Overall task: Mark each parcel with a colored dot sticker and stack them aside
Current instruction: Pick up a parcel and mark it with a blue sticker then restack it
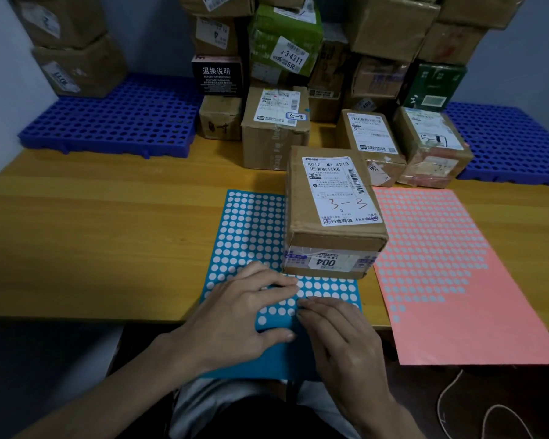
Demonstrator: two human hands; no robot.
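**Item 1. Parcel** [333,213]: brown carton with a white label hand-marked "3-3". It is set upright on the table [108,232] just past frame centre, and its left part is laid over the blue sticker sheet [244,236].

**Item 2. Blue sticker sheet:** patterned with rows of white circles. It is spread from the parcel's 9 o'clock side down to 6 o'clock, where it overhangs the table edge.

**Item 3. Pink sticker sheet** [457,280]: laid flat at the parcel's 3 to 4 o'clock.

**Item 4. Left hand** [235,321]: found at the parcel's 7 o'clock. It is spread wide and pressed flat on the blue sheet, fingers straight.

**Item 5. Right hand** [339,337]: found at the parcel's 6 o'clock. Its fingertips are set on the blue sheet beside the left fingertips. The thumb is hidden, so whether a dot is pinched cannot be told.

**Item 6. Further parcels** [276,128]: piled at 12 o'clock against the wall.

**Item 7. Blue perforated pallets:** one is placed at 10 o'clock [118,118] and one at 2 o'clock [514,144].
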